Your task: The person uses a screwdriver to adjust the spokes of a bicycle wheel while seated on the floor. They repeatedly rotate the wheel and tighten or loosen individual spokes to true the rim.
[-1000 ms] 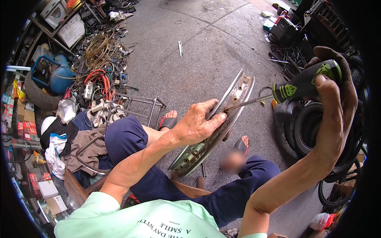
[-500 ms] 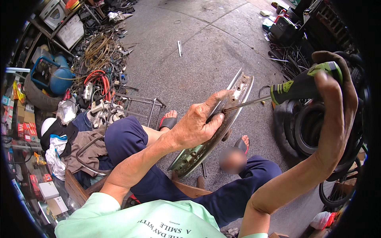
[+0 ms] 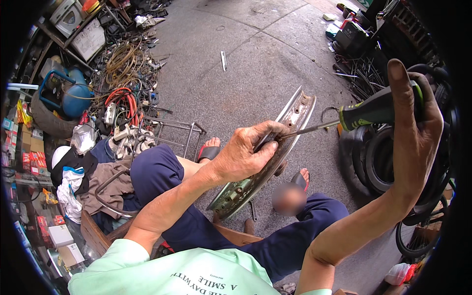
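A worn metal wheel rim (image 3: pixel 301 104) with a row of holes stands tilted between my knees. My left hand (image 3: pixel 248 153) grips its side, thumb and fingers closed round the edge. From the right, my right hand (image 3: pixel 422 120) holds a screwdriver (image 3: pixel 366 109) by its thick black and green handle, with the thumb pointing up along it. The screwdriver's shaft runs left to the rim's inner channel, and its tip meets the rim beside my left fingertips. Exactly what the tip touches is too small to tell.
Black tyres (image 3: pixel 378 157) are stacked at the right. On the left are a blue compressor tank (image 3: pixel 74 93), tangled cables (image 3: pixel 123 64) and a metal frame (image 3: pixel 182 130). A wooden stool edge (image 3: pixel 238 235) is below the rim. A small metal strip (image 3: pixel 223 61) lies on the floor ahead.
The screwdriver has turned about its shaft, its green markings now lower on the handle. My right thumb has swung from across the handle to upright. My left hand and the rim barely shifted.
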### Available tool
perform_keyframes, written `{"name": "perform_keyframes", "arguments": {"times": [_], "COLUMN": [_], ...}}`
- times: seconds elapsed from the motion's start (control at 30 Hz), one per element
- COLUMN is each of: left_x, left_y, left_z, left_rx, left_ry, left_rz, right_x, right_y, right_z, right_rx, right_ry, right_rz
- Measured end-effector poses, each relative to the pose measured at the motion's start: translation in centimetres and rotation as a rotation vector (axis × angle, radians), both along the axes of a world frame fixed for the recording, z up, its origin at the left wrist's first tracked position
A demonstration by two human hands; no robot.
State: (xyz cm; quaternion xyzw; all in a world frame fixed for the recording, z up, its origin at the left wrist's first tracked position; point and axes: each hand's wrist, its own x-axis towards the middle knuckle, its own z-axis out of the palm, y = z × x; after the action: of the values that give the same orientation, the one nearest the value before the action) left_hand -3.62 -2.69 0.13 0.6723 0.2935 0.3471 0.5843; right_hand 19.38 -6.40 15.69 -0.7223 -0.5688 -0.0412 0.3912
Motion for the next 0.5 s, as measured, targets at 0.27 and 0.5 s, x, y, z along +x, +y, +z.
{"name": "perform_keyframes", "arguments": {"times": [0.27,0.5], "left_x": [0.1,0.1], "left_y": [0.3,0.7], "left_z": [0.4,1.1], "left_rx": [0.188,0.262], "left_ry": [0.081,0.125], "left_rz": [0.055,0.020], "right_x": [-0.9,0.9], "right_y": [-1.1,-0.9], "right_z": [-0.2,-0.5], "right_rx": [0.173,0.133], "right_ry": [-0.047,-0.245], "right_rz": [0.127,0.025]}}
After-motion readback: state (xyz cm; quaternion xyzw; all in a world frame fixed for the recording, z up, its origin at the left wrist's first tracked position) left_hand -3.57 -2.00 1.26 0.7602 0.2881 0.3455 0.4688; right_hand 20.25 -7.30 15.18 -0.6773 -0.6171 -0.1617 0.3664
